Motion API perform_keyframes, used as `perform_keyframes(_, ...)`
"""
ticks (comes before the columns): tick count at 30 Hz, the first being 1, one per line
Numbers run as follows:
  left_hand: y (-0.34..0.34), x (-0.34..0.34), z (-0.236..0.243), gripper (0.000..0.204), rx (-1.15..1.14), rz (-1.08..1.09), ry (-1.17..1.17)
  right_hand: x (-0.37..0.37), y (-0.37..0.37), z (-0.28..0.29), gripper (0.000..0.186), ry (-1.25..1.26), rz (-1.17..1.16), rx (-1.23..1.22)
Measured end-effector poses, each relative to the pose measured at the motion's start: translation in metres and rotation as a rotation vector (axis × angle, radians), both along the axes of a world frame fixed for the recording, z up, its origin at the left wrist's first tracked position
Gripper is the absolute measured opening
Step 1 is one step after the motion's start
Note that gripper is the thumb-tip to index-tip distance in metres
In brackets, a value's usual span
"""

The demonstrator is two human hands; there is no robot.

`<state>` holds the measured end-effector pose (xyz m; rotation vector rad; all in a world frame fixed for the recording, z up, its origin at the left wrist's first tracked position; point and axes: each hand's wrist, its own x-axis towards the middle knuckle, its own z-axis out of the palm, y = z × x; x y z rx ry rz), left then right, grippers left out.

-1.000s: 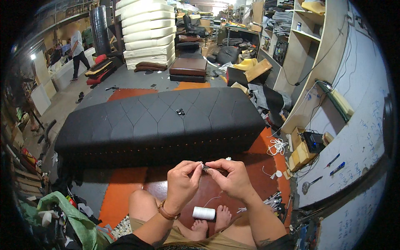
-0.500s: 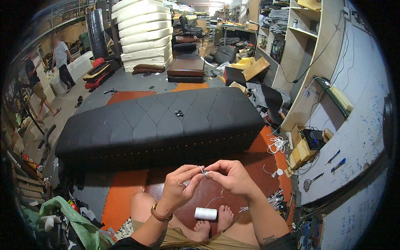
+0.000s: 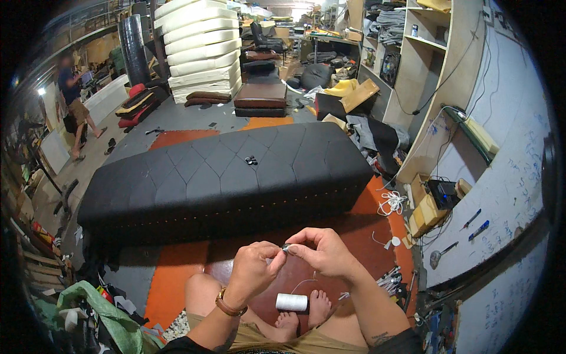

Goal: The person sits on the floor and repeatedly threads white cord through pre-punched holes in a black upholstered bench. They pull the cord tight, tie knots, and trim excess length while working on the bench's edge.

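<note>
Above my lap, my left hand (image 3: 254, 266) and my right hand (image 3: 323, 252) meet fingertip to fingertip. Thumb and forefinger of the right one pinch a small dark, shiny button (image 3: 286, 248). The left fingers are curled closed against its other side, on what seems to be white thread, mostly hidden. A white thread spool (image 3: 291, 302) lies by my feet, a thin strand trailing up from it. In front of me stretches a long black padded panel (image 3: 194, 177) with diamond-shaped seams. Several small dark buttons (image 3: 252, 160) are heaped on its top.
White foam cushions (image 3: 201, 50) are stacked at the back left. Shelving (image 3: 433, 65) lines the right side, with a coil of white cord (image 3: 391, 203) on the floor below. Green cloth (image 3: 103, 315) lies at the lower left. Another person (image 3: 76, 103) walks at the far left.
My left fingers have curled in tighter, and the white thread loop above the fingertips no longer shows. Of two people at the far left, one is out of sight.
</note>
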<state>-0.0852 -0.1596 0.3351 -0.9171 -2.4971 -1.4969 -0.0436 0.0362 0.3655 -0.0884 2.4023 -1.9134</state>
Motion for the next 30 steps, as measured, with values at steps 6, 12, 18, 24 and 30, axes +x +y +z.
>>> perform_keyframes(6,0.002,-0.001,0.001,0.018,0.112,0.014,0.100,0.003,0.003,0.001,0.016,-0.025,-0.024,-0.145)
perform_keyframes(12,-0.001,0.001,0.003,0.031,0.259,-0.018,0.173,0.003,0.005,0.001,0.016,-0.042,0.028,-0.239)
perform_keyframes(18,-0.006,-0.003,0.003,0.030,0.233,-0.095,0.178,0.001,0.009,-0.006,0.017,-0.136,0.077,-0.247)
perform_keyframes(24,-0.012,-0.004,0.005,0.030,0.203,-0.162,0.143,0.001,0.008,-0.003,0.019,-0.152,0.110,-0.229)
perform_keyframes(30,-0.015,-0.005,0.005,0.024,0.201,-0.245,0.043,-0.002,0.009,-0.005,0.022,-0.188,0.170,-0.117)
